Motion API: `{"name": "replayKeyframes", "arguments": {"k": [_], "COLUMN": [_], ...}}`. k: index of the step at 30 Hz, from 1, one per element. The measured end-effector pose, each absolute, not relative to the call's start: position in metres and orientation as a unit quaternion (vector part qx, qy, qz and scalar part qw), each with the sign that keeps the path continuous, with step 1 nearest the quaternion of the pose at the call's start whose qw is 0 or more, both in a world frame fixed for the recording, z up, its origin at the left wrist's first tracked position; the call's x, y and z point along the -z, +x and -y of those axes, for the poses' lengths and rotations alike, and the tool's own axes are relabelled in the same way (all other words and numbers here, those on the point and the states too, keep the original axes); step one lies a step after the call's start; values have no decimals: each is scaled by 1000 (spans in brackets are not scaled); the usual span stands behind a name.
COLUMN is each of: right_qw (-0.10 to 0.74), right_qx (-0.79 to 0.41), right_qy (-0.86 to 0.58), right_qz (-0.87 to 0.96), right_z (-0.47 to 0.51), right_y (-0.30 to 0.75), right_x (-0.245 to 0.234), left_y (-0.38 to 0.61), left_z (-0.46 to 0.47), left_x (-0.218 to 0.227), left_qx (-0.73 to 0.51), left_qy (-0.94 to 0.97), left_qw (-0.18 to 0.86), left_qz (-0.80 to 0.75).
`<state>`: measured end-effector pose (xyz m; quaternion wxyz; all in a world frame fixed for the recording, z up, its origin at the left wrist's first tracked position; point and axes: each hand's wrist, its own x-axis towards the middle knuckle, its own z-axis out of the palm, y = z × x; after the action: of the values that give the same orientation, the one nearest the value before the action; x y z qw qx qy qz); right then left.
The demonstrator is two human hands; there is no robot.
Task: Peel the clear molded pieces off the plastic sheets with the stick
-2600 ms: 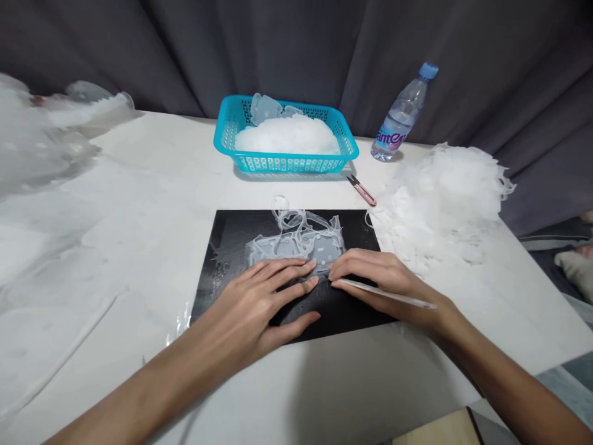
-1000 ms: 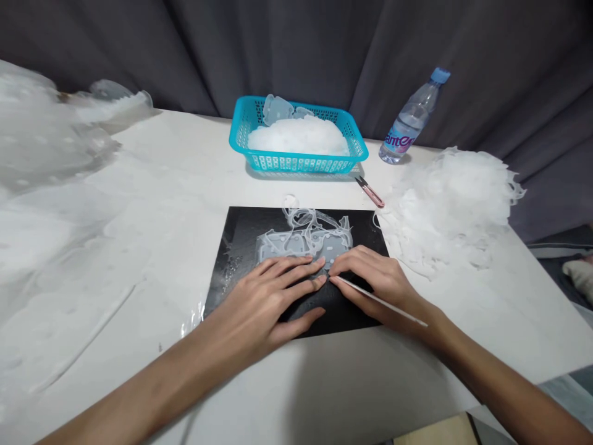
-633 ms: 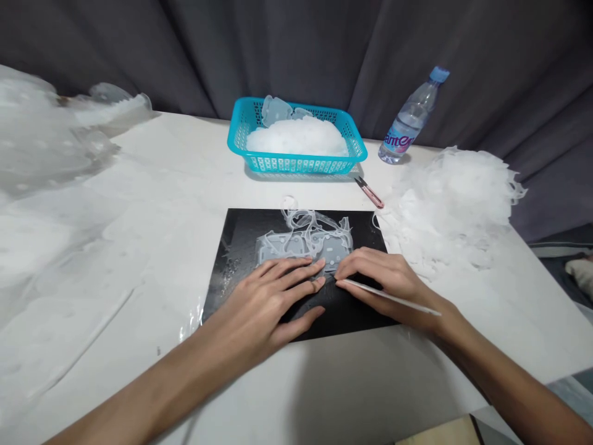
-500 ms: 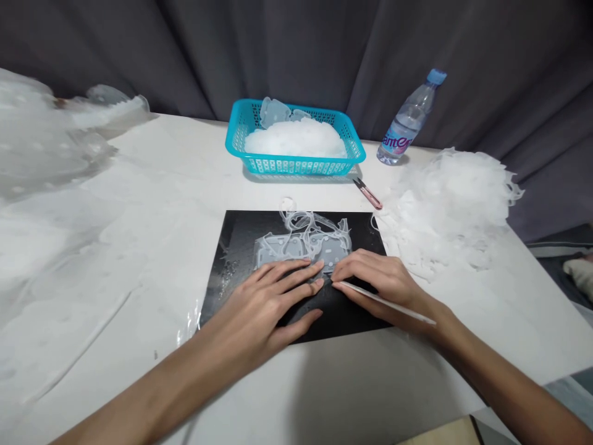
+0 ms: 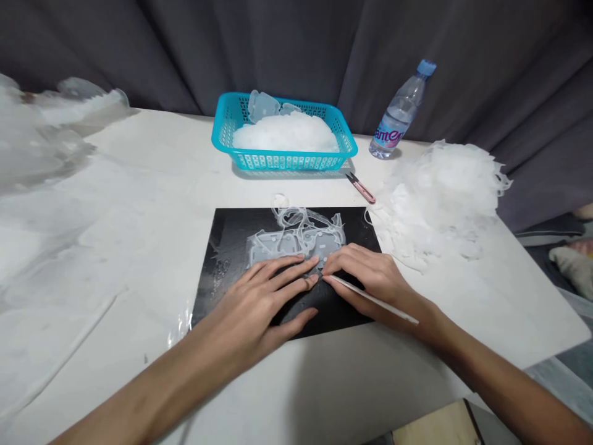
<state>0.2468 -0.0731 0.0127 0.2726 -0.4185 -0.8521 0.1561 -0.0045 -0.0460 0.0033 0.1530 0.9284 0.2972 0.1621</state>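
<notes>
A black mat (image 5: 231, 247) lies on the white table (image 5: 152, 185). On it rests a translucent silicone sheet (image 5: 296, 238) with cut shapes and loose trimmed strips. My left hand (image 5: 266, 300) lies flat with fingers stretched out, pressing the near edge of the sheet. My right hand (image 5: 370, 278) is closed in a pinch on a thin white stick tool (image 5: 370, 298), its tip at the sheet's edge beside my left fingertips.
A turquoise basket (image 5: 282, 161) heaped with translucent pieces stands behind the mat. Small pink-handled snips (image 5: 361, 188) lie to its right, and a water bottle (image 5: 398, 114) stands beyond them. A pile of white trimmings (image 5: 445, 191) fills the right. Clear plastic sheets (image 5: 50, 142) cover the left.
Both hands stay on the sheet in nearly the same place; only the camera view has shifted slightly, and the stick tool's tip has moved a little along the sheet's edge.
</notes>
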Motion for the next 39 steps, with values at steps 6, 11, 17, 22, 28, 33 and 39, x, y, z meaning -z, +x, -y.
{"name": "replayKeyframes", "arguments": {"k": [6,11,17,22,28,33,39], "right_qw": [272,278,233,174,262,397,411], "right_qx": [-195,-171,-54,0,-119,-170,-189], "right_qy": [-413,-401,-375,-368,-409,-511,-493], "right_qz": [847,856,896,914,866,743,744], "right_z": [74,72,68,72,56,31,50], "right_y": [255,253,251,255,253,257,252], "right_x": [-15,-12,-9,-1,-6,-16,-21], "left_y": [-5,-5,-8,-10,-11,-14,-12], "left_z": [47,47,49,50,48,47,46], "left_x": [-5,-4,-1,0,0,4,-5], "left_qx": [-150,-151,-154,-150,-128,-126,-147], "left_qy": [927,922,923,916,903,905,876], "left_qw": [165,181,188,204,240,253,285], "left_qz": [-300,-307,-299,-310,-331,-318,-360]}}
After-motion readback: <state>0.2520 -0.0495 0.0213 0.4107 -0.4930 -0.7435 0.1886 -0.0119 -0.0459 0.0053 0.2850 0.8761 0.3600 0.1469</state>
